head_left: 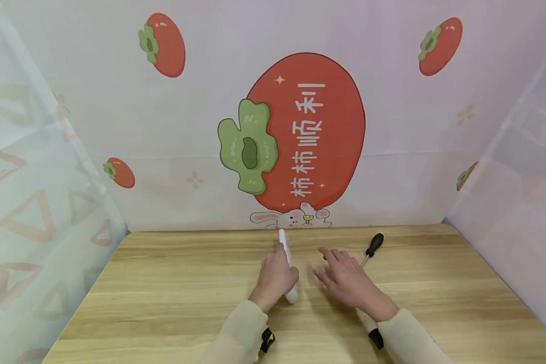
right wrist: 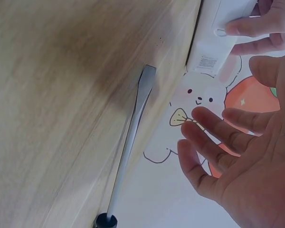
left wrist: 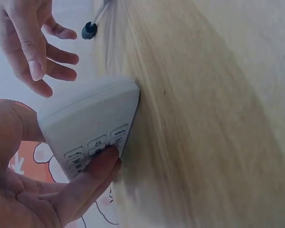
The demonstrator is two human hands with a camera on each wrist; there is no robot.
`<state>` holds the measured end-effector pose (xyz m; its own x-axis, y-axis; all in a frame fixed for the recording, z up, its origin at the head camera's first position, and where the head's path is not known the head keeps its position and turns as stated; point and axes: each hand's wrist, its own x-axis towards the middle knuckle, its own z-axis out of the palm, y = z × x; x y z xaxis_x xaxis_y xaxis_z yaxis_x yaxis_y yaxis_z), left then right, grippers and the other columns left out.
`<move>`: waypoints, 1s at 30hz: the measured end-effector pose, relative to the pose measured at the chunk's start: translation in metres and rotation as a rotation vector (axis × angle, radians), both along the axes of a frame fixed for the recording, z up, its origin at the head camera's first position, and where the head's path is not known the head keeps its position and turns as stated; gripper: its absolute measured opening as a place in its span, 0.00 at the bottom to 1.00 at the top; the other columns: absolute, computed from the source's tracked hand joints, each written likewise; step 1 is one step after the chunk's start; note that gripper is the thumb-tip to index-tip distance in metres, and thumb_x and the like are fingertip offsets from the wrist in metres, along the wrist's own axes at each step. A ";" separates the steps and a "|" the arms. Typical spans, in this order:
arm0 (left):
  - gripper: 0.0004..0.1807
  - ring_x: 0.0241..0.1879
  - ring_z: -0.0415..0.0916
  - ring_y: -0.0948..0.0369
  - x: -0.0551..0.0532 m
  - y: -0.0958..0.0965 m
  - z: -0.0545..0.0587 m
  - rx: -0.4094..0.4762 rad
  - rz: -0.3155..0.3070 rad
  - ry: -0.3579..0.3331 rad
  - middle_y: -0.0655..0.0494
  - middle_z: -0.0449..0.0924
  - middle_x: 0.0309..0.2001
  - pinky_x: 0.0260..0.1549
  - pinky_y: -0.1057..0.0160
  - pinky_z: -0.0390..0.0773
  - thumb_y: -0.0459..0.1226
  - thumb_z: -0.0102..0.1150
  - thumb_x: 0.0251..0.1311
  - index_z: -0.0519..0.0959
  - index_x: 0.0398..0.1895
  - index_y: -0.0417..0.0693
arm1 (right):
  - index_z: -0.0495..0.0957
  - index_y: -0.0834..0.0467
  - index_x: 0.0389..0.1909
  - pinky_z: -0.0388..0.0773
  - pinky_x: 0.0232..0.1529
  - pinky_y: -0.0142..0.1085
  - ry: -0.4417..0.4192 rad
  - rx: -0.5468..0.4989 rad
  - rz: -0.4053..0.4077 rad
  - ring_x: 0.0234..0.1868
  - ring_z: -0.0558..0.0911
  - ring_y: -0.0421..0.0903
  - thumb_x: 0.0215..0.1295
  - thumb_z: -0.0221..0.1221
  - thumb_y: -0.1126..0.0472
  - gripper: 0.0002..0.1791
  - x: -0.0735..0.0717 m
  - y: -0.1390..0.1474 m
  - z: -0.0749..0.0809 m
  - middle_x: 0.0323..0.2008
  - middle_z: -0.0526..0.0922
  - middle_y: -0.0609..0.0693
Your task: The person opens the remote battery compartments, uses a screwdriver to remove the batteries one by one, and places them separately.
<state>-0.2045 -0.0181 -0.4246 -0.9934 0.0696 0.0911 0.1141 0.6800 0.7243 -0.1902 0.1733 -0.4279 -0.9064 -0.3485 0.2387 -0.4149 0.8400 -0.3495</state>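
Note:
A white remote control (head_left: 294,294) stands on its long edge on the table, pointing toward the back wall. My left hand (head_left: 275,277) grips it with the thumb on one side and fingers on the other. Fingers press against the button face of the remote control (left wrist: 80,121) in the left wrist view, while its back with a battery cover faces my right hand (head_left: 349,280). That hand hovers just right of the remote, fingers loosely bent and holding nothing. A flat-blade screwdriver (right wrist: 128,137) with a black handle lies beside it, partly hidden by the hand in the head view.
A wooden table (head_left: 173,293) spreads under both hands. Behind it hangs a pale backdrop (head_left: 195,116) printed with red persimmons and a rabbit. Patterned curtains (head_left: 36,202) close off the left and right sides. Black wrist straps show at both sleeves.

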 end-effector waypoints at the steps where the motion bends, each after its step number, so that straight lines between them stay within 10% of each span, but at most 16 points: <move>1: 0.32 0.31 0.83 0.47 0.000 0.000 -0.001 0.023 0.000 -0.008 0.30 0.80 0.41 0.21 0.55 0.84 0.27 0.64 0.53 0.67 0.62 0.23 | 0.70 0.64 0.67 0.73 0.57 0.60 0.002 0.000 0.001 0.60 0.76 0.62 0.74 0.60 0.51 0.29 0.000 0.000 0.000 0.57 0.79 0.62; 30: 0.21 0.35 0.77 0.48 -0.004 -0.015 -0.001 -0.009 0.063 -0.077 0.41 0.77 0.37 0.31 0.49 0.82 0.31 0.65 0.56 0.75 0.51 0.28 | 0.69 0.63 0.69 0.71 0.58 0.61 -0.040 0.011 -0.023 0.63 0.74 0.62 0.74 0.59 0.49 0.31 0.000 -0.001 0.001 0.60 0.77 0.62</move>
<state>-0.2085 -0.0331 -0.4260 -0.9999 0.0071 0.0144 0.0153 0.6905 0.7232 -0.1903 0.1726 -0.4272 -0.9232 -0.3294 0.1982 -0.3809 0.8533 -0.3561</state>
